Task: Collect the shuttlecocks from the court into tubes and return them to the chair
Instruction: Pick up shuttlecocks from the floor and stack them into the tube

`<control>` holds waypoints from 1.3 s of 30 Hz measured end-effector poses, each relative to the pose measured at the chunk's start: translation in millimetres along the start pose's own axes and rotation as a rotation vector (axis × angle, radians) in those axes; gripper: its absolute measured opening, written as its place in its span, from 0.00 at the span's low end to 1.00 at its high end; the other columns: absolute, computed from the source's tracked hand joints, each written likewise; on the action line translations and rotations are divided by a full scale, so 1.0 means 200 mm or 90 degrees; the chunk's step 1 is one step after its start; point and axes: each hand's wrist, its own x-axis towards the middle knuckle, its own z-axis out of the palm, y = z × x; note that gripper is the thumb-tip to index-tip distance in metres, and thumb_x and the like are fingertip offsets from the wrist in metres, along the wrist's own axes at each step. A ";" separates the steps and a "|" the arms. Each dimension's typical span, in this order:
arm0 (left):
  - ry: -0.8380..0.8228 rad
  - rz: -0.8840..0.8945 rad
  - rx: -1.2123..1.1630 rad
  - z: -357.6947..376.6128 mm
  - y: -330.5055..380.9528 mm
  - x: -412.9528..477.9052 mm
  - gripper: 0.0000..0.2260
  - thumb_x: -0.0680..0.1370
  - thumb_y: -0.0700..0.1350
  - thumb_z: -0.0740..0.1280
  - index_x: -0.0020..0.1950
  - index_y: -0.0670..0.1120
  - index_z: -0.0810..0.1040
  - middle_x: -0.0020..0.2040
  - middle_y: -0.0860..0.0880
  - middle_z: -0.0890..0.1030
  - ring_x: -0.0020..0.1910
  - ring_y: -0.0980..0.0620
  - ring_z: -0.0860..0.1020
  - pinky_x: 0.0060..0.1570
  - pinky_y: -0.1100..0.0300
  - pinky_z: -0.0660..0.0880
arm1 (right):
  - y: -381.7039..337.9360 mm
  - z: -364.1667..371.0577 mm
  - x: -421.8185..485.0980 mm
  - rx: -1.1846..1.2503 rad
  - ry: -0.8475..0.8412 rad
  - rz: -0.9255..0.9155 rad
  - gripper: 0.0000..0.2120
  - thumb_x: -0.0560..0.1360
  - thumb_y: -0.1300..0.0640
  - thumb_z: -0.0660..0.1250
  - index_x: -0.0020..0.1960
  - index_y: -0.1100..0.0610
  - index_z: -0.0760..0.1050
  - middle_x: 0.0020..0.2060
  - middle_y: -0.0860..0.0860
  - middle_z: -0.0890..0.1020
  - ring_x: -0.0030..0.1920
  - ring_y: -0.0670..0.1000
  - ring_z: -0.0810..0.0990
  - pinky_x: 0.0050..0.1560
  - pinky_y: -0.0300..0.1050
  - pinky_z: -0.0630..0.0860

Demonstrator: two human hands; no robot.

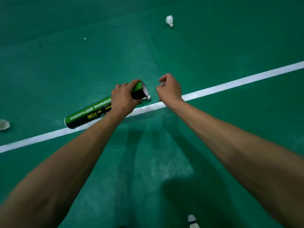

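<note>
A white line [230, 83] ran slantwise across the green court floor [65, 55], and everything else sat on one side of it or the other. The left hand [123, 97] was wrapped round the tube [88, 113] near its open end, fingers curled over the top and thumb underneath, just on the far side of the line. The tube was green and black with "SHUTTLECOCKS" and "HY-1136" printed along it. It lay slanted along the line, with its closed end over the line's far edge and its open mouth pointing away from the line. At the lower rim of that mouth showed the white cork tip of a shuttlecock [148, 97], a little beyond the line; whether it was inside the tube or on the floor just under it could not be told. The right hand [171, 88] hovered just past the line, close beside the mouth but not touching it, its fingers loosely curled and holding nothing. A second shuttlecock [169, 21] lay well beyond the line, cork towards it. A third shuttlecock [4, 124] lay just on the far side of the line at the frame's left edge. A fourth shuttlecock [193, 222] lay well on the near side of the line. A small white speck [84, 38] lay far beyond the line.
</note>
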 end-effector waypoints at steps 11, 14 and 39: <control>-0.009 -0.032 0.043 0.01 -0.49 0.01 0.37 0.70 0.50 0.81 0.76 0.55 0.70 0.64 0.43 0.80 0.62 0.39 0.73 0.61 0.47 0.67 | 0.18 0.58 0.30 -0.298 -0.169 0.082 0.25 0.76 0.59 0.68 0.72 0.56 0.67 0.70 0.56 0.67 0.67 0.62 0.70 0.65 0.56 0.73; -0.025 -0.023 0.059 0.02 -0.53 0.08 0.37 0.70 0.51 0.80 0.77 0.55 0.70 0.65 0.43 0.80 0.62 0.38 0.73 0.61 0.47 0.66 | 0.21 0.68 0.36 -0.375 -0.173 0.073 0.28 0.76 0.59 0.68 0.74 0.53 0.64 0.71 0.54 0.66 0.67 0.62 0.68 0.64 0.58 0.72; 0.054 0.015 -0.010 0.07 -0.03 0.22 0.37 0.69 0.52 0.79 0.76 0.57 0.70 0.63 0.46 0.81 0.60 0.40 0.74 0.61 0.48 0.67 | 0.11 -0.03 0.25 -0.174 -0.190 -0.220 0.20 0.80 0.51 0.68 0.71 0.52 0.73 0.50 0.50 0.80 0.50 0.53 0.78 0.53 0.46 0.74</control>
